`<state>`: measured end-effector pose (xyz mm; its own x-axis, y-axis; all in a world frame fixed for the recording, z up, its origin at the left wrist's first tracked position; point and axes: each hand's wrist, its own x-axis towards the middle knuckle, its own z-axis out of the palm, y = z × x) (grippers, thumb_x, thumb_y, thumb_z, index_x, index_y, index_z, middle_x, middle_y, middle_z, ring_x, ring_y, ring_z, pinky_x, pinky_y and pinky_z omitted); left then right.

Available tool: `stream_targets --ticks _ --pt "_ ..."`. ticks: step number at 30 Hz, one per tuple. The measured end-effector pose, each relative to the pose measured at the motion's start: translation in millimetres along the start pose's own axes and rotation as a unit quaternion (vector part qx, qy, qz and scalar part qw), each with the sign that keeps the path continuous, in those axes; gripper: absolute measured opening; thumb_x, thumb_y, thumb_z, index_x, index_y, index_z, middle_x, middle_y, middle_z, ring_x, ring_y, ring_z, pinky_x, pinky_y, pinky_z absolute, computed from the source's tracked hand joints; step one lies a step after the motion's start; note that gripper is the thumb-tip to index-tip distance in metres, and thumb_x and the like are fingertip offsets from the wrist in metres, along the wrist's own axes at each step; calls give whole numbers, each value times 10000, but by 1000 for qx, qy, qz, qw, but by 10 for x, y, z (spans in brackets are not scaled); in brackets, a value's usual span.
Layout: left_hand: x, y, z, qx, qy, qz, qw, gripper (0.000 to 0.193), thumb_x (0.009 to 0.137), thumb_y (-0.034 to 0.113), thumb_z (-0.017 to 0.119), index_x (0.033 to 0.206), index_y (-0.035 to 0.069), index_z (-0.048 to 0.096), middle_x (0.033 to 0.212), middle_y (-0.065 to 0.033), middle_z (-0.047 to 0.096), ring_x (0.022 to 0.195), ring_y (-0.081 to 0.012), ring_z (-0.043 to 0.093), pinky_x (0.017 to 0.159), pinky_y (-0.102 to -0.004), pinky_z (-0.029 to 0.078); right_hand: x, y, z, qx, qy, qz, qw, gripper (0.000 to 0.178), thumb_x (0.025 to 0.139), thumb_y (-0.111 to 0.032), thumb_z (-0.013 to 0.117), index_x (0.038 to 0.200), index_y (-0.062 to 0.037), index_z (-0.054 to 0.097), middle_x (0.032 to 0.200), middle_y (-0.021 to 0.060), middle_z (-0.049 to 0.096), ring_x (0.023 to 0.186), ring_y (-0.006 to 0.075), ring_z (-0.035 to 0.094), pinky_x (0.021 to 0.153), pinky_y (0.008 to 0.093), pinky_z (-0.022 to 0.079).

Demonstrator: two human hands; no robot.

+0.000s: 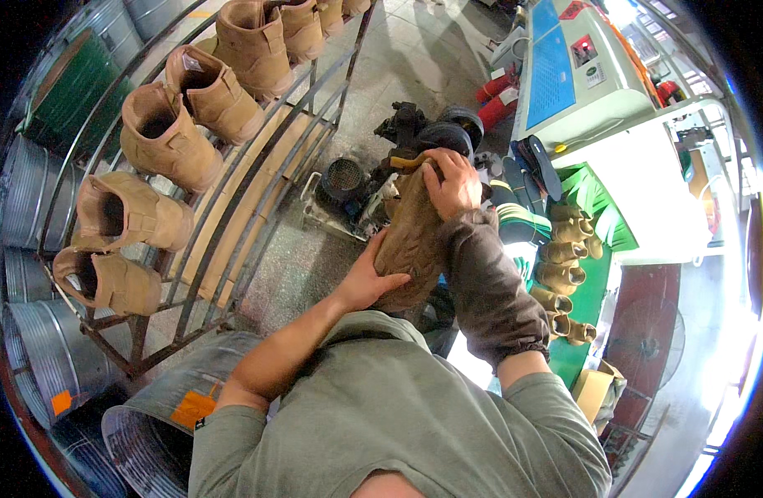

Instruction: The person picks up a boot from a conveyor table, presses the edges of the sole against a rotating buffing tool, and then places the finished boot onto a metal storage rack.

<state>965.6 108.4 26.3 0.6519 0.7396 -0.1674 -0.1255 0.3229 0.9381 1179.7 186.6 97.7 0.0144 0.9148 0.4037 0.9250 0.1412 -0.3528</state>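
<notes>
A brown boot [412,236] is in front of my chest, tilted, with both my hands on it. My left hand [370,280] grips its near left side, thumb across the surface. My right hand [456,184] is bent over the far right end, fingers curled round the edge. A yellowish-tan strip [406,163] shows at the boot's far end. Just beyond is a machine with dark round wheels [448,137]; whether the boot touches them I cannot tell. A dark sleeve cover [489,278] wraps my right forearm.
At left a metal rack [269,178] bears several tan boots [170,137]. Metal drums [58,357] stand beyond and below it. To the right, more boots [560,278] line a green surface [593,286] beside a pale machine [580,75]. A motor [344,178] sits low ahead.
</notes>
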Motion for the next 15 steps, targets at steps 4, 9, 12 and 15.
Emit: stream_targets --ticks 4,9,12,15 --pt "-14 -274 -32 -31 -9 19 999 978 809 126 801 1534 0 156 1470 -169 407 1336 -249 431 1120 -381 356 -141 -185 -92 -31 41 -35 998 307 856 -143 652 1159 -96 640 1184 94 643 1125 326 592 962 417 462" --pt "-11 -448 75 -6 -8 64 998 1007 817 168 805 1543 7 126 1526 -174 327 1381 -253 375 1145 -379 314 -306 -385 -226 -52 63 -55 995 404 815 -145 685 1204 -65 609 1261 104 601 1204 339 541 1034 446 411" --pt "25 -657 110 29 9 123 992 1022 820 208 808 1545 7 116 1537 -183 310 1396 -262 358 1149 -379 301 -385 -530 -292 -81 46 -45 995 447 814 -185 690 1236 -66 598 1306 121 566 1241 356 506 1070 482 370" --pt "-16 -663 122 39 14 113 993 1029 818 253 811 1541 6 122 1519 -202 340 1391 -282 373 1143 -386 308 -483 -652 -336 -86 43 -45 994 516 790 -259 710 1256 -71 594 1328 131 549 1273 348 481 1092 495 338"
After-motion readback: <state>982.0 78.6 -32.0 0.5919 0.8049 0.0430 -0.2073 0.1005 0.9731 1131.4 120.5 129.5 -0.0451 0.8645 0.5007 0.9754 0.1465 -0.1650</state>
